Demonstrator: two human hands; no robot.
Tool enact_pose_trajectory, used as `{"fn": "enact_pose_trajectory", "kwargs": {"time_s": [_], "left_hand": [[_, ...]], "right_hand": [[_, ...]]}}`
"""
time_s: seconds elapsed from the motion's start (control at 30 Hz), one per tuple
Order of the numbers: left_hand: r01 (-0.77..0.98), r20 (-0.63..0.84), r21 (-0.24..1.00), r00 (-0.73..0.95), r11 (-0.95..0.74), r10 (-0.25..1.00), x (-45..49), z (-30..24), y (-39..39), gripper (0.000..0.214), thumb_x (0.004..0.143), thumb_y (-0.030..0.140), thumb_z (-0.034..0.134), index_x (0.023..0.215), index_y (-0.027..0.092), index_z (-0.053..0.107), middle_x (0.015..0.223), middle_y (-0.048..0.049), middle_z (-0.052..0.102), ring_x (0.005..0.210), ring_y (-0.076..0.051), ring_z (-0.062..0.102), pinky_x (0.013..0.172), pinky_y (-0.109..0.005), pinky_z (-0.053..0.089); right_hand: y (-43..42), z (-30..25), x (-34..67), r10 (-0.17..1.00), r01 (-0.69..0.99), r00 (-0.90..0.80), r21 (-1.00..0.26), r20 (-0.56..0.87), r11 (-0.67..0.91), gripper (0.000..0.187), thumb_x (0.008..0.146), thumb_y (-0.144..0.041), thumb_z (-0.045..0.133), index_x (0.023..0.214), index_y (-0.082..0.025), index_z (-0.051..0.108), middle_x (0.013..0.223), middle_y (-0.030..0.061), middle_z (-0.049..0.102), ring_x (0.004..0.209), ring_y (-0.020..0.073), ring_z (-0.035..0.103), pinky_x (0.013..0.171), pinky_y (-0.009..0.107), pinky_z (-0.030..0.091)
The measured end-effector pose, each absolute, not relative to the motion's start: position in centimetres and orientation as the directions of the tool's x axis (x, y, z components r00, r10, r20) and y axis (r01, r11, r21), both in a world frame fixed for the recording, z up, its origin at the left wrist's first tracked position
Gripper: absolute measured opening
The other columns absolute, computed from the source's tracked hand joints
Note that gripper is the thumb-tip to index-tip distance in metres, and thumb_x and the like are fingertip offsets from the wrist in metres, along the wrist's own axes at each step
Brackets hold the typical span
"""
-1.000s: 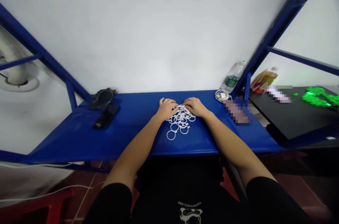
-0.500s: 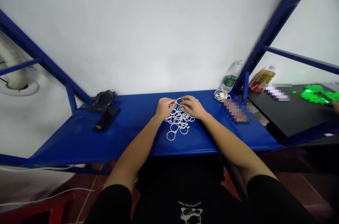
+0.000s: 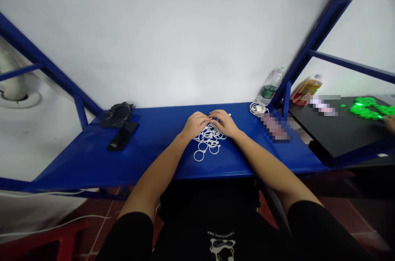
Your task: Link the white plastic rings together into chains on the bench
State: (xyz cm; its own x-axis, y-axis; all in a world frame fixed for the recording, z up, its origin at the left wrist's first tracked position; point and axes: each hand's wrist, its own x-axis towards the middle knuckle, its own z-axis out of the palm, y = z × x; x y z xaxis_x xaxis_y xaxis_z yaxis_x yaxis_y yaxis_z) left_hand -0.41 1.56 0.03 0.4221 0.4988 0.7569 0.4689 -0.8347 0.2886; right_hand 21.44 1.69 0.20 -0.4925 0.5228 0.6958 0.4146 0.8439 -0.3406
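Left hand (image 3: 195, 123) and right hand (image 3: 224, 122) have been drawn closer, fingers curled and meeting over the far edge of the white rings (image 3: 207, 144) piled mid-desk (image 3: 154, 145). Whether a ring is pinched cannot be told.

Our bench in blue, white and black

We see white rings (image 3: 208, 142) on a glossy blue table (image 3: 92, 158), a black phone (image 3: 122, 136), a black object (image 3: 117, 113), a white cable (image 3: 257, 108), a clear bottle (image 3: 269, 88) with a green label, an amber bottle (image 3: 305, 90) with a red label, bright green pieces (image 3: 367, 108) on a black table (image 3: 336, 133), and a white print (image 3: 222, 248) on our black shirt (image 3: 191, 220).
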Motion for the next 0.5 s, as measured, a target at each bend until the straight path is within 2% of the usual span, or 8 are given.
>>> {"fn": "enact_pose_trajectory", "kwargs": {"time_s": [0.13, 0.27, 0.4, 0.5], "left_hand": [[0.531, 0.741, 0.306, 0.388, -0.79, 0.548, -0.5, 0.3, 1.3, 0.02, 0.103, 0.035, 0.064, 0.1, 0.023, 0.08, 0.097, -0.0055, 0.081, 0.094, -0.021, 0.072, 0.09, -0.04, 0.057], [0.682, 0.694, 0.341, 0.282, -0.647, 0.662, -1.3, 0.0, 1.6, 0.018, 0.1, 0.035, 0.066, 0.1, 0.023, 0.08, 0.104, -0.0063, 0.081, 0.101, -0.024, 0.071, 0.096, -0.042, 0.053], [0.719, 0.639, 0.412, 0.21, -0.56, 0.74, -2.4, -0.5, 2.4, 0.019, 0.099, 0.034, 0.066, 0.09, 0.023, 0.078, 0.104, -0.0046, 0.08, 0.101, -0.022, 0.072, 0.099, -0.041, 0.052], [0.712, 0.609, 0.45, 0.196, -0.538, 0.769, -2.8, -0.7, 2.7, 0.024, 0.1, 0.033, 0.064, 0.082, 0.022, 0.075, 0.096, -0.004, 0.08, 0.095, -0.021, 0.072, 0.094, -0.039, 0.052]], "right_hand": [[2.5, 0.5, 21.7, 0.579, 0.473, -0.408, -0.379, 0.706, 0.795, 0.035, 0.108, -0.046, 0.052, 0.129, -0.025, 0.069, 0.125, 0.011, 0.073, 0.118, 0.0269, 0.066, 0.106, 0.048, 0.052], [4.6, 0.2, 24.6, 0.714, 0.662, -0.235, -0.43, 0.659, 0.614, 0.036, 0.107, -0.04, 0.049, 0.127, -0.023, 0.072, 0.122, 0.0113, 0.075, 0.117, 0.0287, 0.065, 0.108, 0.049, 0.05], [5.9, -0.8, 28.2, 0.897, 0.86, -0.216, -0.36, 0.386, 0.362, 0.04, 0.101, -0.023, 0.049, 0.133, -0.019, 0.072, 0.129, 0.0143, 0.072, 0.116, 0.0313, 0.064, 0.108, 0.048, 0.05], [5.9, -1.2, 29.0, 0.958, 0.939, -0.17, -0.256, 0.229, 0.228, 0.047, 0.098, -0.019, 0.051, 0.142, -0.022, 0.068, 0.137, 0.0149, 0.068, 0.12, 0.0337, 0.062, 0.105, 0.048, 0.05]]}}
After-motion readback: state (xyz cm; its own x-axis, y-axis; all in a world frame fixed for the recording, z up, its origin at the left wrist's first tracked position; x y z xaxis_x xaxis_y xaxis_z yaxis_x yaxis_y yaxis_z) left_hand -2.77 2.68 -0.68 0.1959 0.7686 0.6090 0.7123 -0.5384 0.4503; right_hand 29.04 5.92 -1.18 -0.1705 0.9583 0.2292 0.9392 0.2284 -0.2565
